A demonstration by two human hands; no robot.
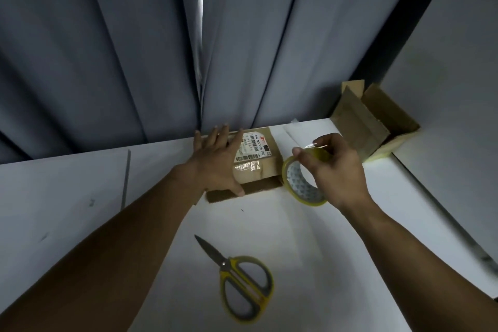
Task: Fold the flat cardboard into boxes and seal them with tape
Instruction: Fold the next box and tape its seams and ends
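Over in the far right corner, an open box [377,127] sits with its flaps standing up. Its inside is dark, so what it holds cannot be told. Pale yellowish tape shows along its lower side, and it sits close to the white wall [458,62].

Now to the middle: a small cardboard box [256,170] sits on the white table [283,237], right at the far edge where the grey curtain [134,48] hangs down. Its top is closed and carries a white shipping label with barcodes, plus a crinkled patch of clear tape below it. A brown flap lies flat on the table along its near side.

The left hand [218,162] lies flat on the box, fingers straight and spread, thumb down at the front edge. The right hand [334,167] has its fingers curled over a roll of yellowish tape [301,183], pinching it at the top, where a shiny loose end catches the light. The roll stands on edge just beside the box's right side; whether it touches the table cannot be told.

Closer in, yellow-handled scissors [242,286] lie closed, blades pointing to the far left, well apart from both hands. Bare white surface stretches between them and the box, and a seam runs across the table on the left.
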